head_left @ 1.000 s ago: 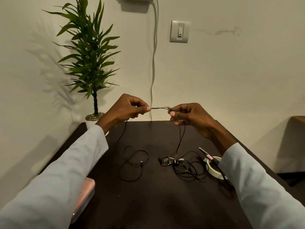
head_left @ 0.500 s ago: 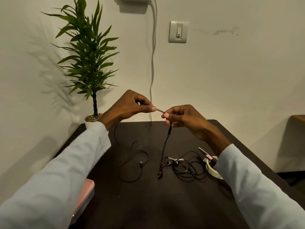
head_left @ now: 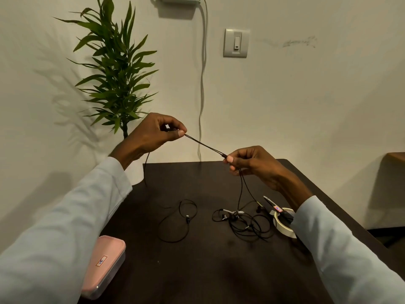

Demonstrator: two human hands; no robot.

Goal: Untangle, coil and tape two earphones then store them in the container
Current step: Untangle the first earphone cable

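Observation:
A black earphone cable (head_left: 205,145) is stretched taut between my two raised hands above the dark table (head_left: 219,270). My left hand (head_left: 153,132) pinches one end of that stretch, and a strand hangs from it down to a loose loop (head_left: 177,222) on the table. My right hand (head_left: 252,163) pinches the cable at its splitter, and two strands drop from it into a tangled heap of earphones (head_left: 243,222). A closed pink container (head_left: 103,266) lies at the near left. A roll of tape (head_left: 282,224) sits at the right, under my right sleeve.
Scissors (head_left: 276,207) with a red label lie across the tape roll. A potted plant (head_left: 118,69) stands at the table's far left corner against the wall. A grey wall cable (head_left: 202,84) hangs behind my hands. Another table's corner (head_left: 396,156) shows at the far right.
My hands have moved apart, the left one up and the right one to the right, and a longer stretch of cable now runs taut between them. The hanging earbud has moved right.

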